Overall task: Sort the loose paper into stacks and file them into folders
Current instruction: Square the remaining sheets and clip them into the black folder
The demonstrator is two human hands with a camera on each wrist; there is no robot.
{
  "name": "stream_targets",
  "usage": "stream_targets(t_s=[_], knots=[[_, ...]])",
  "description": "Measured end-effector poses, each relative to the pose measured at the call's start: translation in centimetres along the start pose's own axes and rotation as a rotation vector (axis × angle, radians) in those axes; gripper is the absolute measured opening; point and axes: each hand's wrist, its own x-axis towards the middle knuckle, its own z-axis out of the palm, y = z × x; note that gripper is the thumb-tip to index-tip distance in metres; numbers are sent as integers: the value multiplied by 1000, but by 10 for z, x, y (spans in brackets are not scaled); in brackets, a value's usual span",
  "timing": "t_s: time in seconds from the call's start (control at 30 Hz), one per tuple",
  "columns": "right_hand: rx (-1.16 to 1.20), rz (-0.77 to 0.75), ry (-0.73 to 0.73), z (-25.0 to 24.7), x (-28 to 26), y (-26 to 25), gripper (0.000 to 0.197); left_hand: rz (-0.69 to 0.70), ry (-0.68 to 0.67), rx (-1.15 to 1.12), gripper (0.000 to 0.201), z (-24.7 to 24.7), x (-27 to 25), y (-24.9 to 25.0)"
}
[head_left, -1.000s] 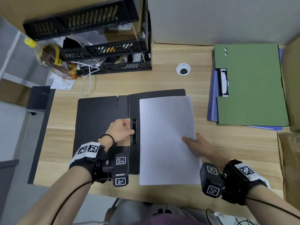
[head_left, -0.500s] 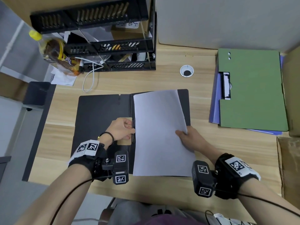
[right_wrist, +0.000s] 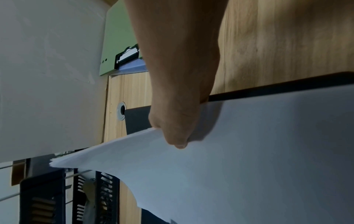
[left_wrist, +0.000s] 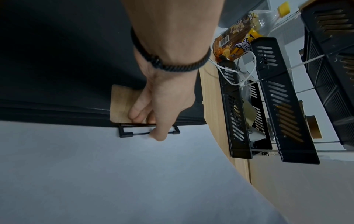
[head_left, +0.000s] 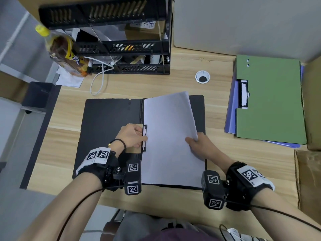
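Note:
A black folder [head_left: 107, 129] lies open on the wooden desk [head_left: 173, 84]. A stack of white paper [head_left: 170, 136] lies on its right half, with the right edge lifted. My right hand [head_left: 196, 143] pinches that edge, thumb on top; in the right wrist view the stack of white paper [right_wrist: 249, 166] bows upward under my right hand [right_wrist: 180, 133]. My left hand [head_left: 137, 138] grips the black wire clip [head_left: 145, 136] at the spine. In the left wrist view my left hand [left_wrist: 153, 127] curls round the clip [left_wrist: 124, 133], whose bar lies over the paper's left edge.
A green folder [head_left: 271, 101] lies on a purple one [head_left: 231, 110] at the right. A black tiered tray rack [head_left: 121, 46], a bottle [head_left: 64, 51] and a white cable [head_left: 102, 79] stand at the back left. A cable hole [head_left: 202, 77] is mid-desk. Cardboard [head_left: 309, 180] borders the right.
The paper stack has slid left until its left edge sits under the clip. My right hand moved left with it; the left hand stayed on the clip.

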Motion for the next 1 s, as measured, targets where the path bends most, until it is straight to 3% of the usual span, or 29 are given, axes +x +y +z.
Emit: stream_targets(t_s=[0.3, 0.4, 0.73, 0.87, 1.0], knots=[[51, 30, 16, 2, 0, 0, 26, -6, 94, 27, 21, 6, -5, 3], [55, 37, 23, 3, 0, -1, 19, -13, 94, 24, 22, 6, -5, 2], [14, 78, 1, 3, 1, 3, 29, -9, 117, 167, 35, 10, 2, 1], [45, 92, -11, 4, 3, 6, 18, 14, 158, 276, 44, 13, 2, -1], [57, 95, 1, 8, 7, 15, 26, 17, 178, 302, 47, 14, 2, -1]])
